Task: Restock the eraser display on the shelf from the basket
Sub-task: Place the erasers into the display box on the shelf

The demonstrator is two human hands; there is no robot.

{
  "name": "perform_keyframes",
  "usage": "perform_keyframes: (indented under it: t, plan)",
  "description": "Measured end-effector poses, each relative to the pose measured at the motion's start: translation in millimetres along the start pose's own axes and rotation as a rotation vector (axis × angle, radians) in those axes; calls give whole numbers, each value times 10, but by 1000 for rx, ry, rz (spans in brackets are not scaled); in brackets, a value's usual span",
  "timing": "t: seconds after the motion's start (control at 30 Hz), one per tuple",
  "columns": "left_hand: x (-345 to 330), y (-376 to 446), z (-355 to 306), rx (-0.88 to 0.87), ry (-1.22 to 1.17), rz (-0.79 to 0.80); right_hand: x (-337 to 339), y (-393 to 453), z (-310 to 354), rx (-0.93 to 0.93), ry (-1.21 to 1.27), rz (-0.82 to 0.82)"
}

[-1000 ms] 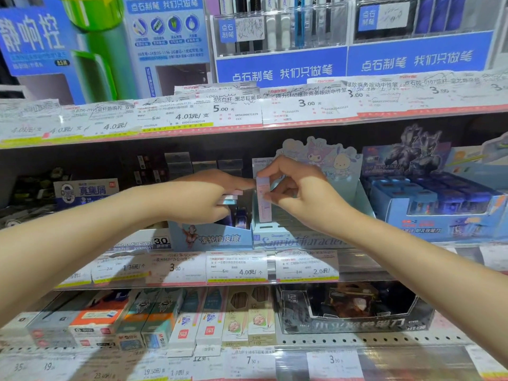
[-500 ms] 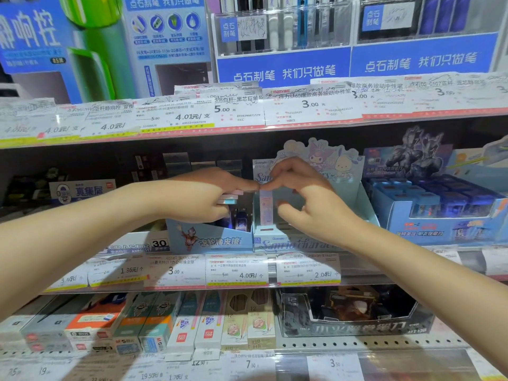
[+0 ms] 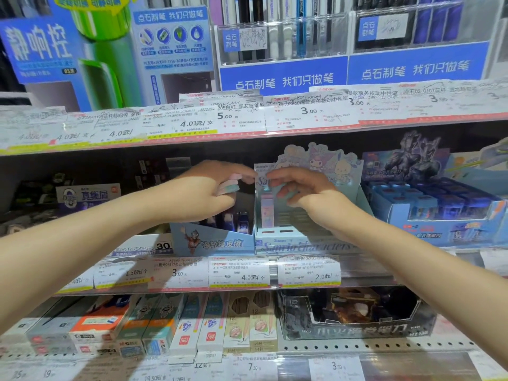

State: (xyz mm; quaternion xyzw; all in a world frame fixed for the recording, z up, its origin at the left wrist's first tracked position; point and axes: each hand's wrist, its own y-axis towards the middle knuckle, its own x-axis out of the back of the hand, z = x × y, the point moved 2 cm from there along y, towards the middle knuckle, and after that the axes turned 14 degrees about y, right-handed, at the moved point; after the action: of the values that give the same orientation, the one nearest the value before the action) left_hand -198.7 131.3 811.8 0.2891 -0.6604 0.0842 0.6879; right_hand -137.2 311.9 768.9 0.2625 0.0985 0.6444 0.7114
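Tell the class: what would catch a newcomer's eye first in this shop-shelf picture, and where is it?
Two bare arms reach in to the middle shelf, meeting at a pale blue cartoon-character display box. The left hand grips a small stack of pastel erasers, while the right hand hovers open above one pink eraser standing upright in the box. Above, bold blue pen banners span the top shelf.

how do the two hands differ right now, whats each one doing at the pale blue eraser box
The left hand is closed around a small stack of pastel erasers, held beside the pale blue display box. The right hand holds nothing; its fingers are spread, just above the upright eraser standing in the box's left corner. The left hand is outside the box, the right reaches over it. Both are bare and raised to the same middle shelf.
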Motion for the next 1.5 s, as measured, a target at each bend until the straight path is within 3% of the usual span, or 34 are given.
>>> perform_keyframes:
  t: [0.1,0.27,0.67,0.9,1.2,1.37,1.5]
  plan:
    - [17,-70,-50,48,-206,-42,-36,-42,128,81,20,-65]
    - [-31,-155,-269,-6,-703,234,-191,-83,370,145,77,32]
    - [-157,-185,-439,55,-969,402,-257,-141,420,115,-14,99]
    - [-176,-207,-352,168,-1277,319,-233,-150,359,49,-30,59]
    - [-199,-258,-218,382,-1246,297,-97,-146,351,-27,77,1]
    - [-210,-266,-270,306,-1191,288,-110,-155,368,-14,187,28]
    - [-226,-256,-270,327,-943,179,-77,-184,356,-61,370,12]
